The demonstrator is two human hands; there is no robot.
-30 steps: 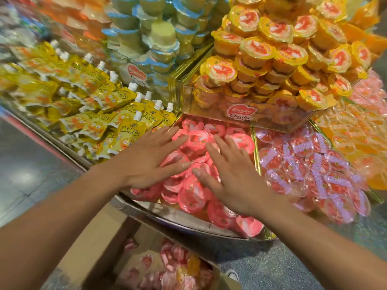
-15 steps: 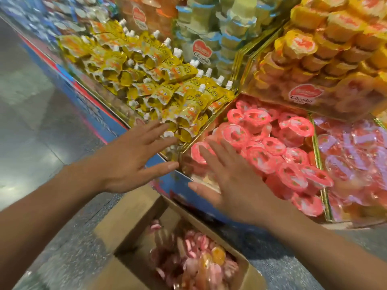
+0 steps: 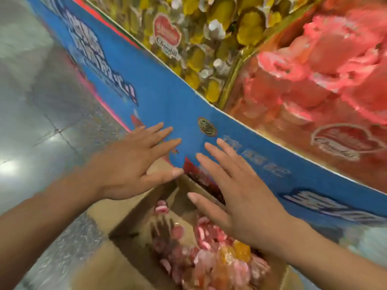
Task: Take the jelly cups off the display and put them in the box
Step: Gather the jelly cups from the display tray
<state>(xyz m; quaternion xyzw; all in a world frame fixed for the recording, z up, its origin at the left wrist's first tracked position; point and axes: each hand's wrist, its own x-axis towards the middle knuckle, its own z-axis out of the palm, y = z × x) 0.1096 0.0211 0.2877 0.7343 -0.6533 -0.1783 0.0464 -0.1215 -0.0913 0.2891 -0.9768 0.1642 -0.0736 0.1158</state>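
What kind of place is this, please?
Probably a shop or supermarket: a blue printed display stand holds heaps of pink jelly cups and yellow pouches, with brand logos, above a polished floor.

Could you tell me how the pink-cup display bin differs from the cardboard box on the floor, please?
The display bin has clear walls with a logo sticker; the cardboard box is plain opaque brown. The bin sits up on the blue stand; the box stands on the floor. The bin shows only pink cups; the box also holds a few orange ones. Both contain pink cups.
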